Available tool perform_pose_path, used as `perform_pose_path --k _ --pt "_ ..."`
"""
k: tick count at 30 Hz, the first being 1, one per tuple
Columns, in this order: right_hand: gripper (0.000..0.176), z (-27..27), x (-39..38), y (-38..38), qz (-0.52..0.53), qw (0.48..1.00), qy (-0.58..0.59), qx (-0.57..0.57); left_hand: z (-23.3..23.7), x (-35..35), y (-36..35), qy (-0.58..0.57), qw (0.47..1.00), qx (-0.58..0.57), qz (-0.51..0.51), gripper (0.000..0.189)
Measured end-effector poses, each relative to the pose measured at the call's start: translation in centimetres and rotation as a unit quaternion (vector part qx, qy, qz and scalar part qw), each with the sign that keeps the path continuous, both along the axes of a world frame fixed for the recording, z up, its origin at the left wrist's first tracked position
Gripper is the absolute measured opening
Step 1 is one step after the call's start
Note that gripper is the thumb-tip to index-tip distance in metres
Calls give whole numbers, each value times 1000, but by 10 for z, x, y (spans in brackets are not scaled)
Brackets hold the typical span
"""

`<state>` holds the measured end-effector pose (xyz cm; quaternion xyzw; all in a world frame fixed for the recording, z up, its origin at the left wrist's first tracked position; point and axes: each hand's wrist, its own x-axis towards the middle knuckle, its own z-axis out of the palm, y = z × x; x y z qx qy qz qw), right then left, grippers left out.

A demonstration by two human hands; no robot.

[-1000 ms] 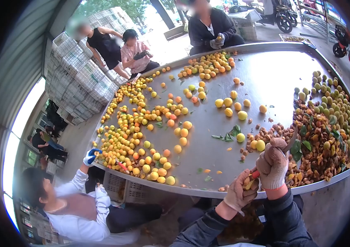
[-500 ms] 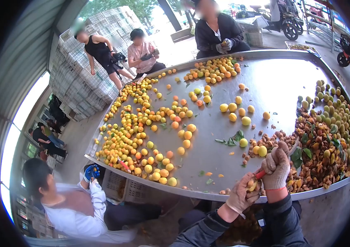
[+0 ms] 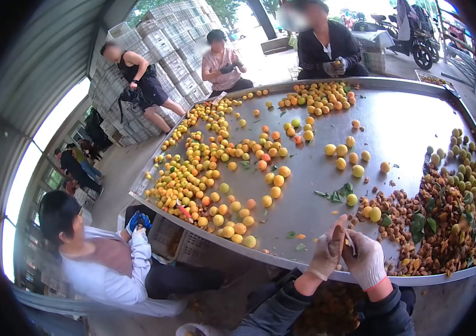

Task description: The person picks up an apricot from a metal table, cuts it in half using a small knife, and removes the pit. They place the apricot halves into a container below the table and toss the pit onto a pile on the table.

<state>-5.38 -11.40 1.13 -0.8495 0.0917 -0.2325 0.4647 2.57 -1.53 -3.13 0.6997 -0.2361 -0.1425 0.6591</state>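
Note:
My left hand, in a soiled pale glove, is raised at the table's near edge with its fingers stretched upward. Close against it, my right hand is gloved too, its fingers curled. A narrow pale and dark sliver, apparently part of the knife, shows between the hands; its red handle is hidden. Just beyond them lie brown pits and shrivelled apricot pieces, with a yellow apricot among them. Green leaves rest on this pile.
The metal table carries many apricots on the left and greenish fruit on the right. A co-worker in white sits at left; two others sit across. Stacked crates and a walking person are behind.
My view has shifted left. My right hand has come down beside the left and turned; the left fingers have straightened. The apricot in my left hand and the red handle no longer show.

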Motion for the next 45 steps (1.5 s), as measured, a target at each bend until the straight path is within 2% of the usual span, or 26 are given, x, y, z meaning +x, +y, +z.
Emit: perform_pose_path --k 2,3,7,9,10,12,14,16,17,21,24,26,27,29,30,32,33,35,36,38,40,41,45 --pt "26 7 -2 10 -36 995 29 -84 1 1 1 4 1000 0 2 69" --pt "28 13 -2 12 -40 993 59 -96 1 1 2 13 1000 0 0 66" --pt "26 -1 -2 12 -55 990 41 -127 -3 2 2 -27 998 47 13 60" --pt "23 -11 -2 3 -10 995 77 62 4 0 4 -52 998 25 27 53" --pt "23 -11 -4 -1 -21 994 83 62 5 -1 5 -46 999 23 17 53" --pt "29 -6 -3 -7 44 980 139 132 9 -1 9 20 999 8 -42 46" --pt "30 -1 -4 -7 49 983 131 122 11 0 10 18 997 19 -71 41" --pt "30 2 -5 -4 57 993 70 81 9 3 9 49 995 18 -90 39" --pt "30 1 -5 0 38 996 69 46 12 4 9 114 988 -22 -100 39" --pt "27 -15 -5 16 4 1000 -3 2 7 4 19 138 980 -98 -108 41" --pt "25 -11 -7 11 2 999 26 -35 2 7 20 79 990 -46 -106 42" --pt "26 -5 -8 7 10 997 64 -43 -1 9 20 24 998 26 -54 43" --pt "29 -3 -9 3 16 993 100 -66 6 11 20 24 997 23 -70 43" --pt "30 -4 -10 -3 28 988 132 -69 22 5 24 -76 977 188 -65 42" --pt "30 -5 -10 -4 56 983 160 -68 18 6 23 -74 977 187 -74 42" --pt "30 -5 -9 -10 69 980 177 -59 7 8 23 -12 989 94 -117 49" --pt "30 -11 -7 -11 77 987 136 -28 4 7 21 -8 988 95 -121 49" --pt "29 -14 -8 -10 85 992 97 2 -1 6 16 141 983 -52 -103 48" --pt "29 -13 -7 -6 84 993 78 0 -3 7 15 143 983 -52 -103 48" --pt "28 -11 -8 1 84 995 59 -2 -6 9 14 275 956 -86 -46 48" --pt "26 -9 -10 8 100 987 78 -98 -3 11 15 245 966 -69 -41 48" --pt "23 -6 -8 7 97 985 106 -97 -1 13 16 213 975 -50 -37 47" --pt "23 10 -8 0 98 983 141 -63 14 9 15 244 967 -58 -38 49"
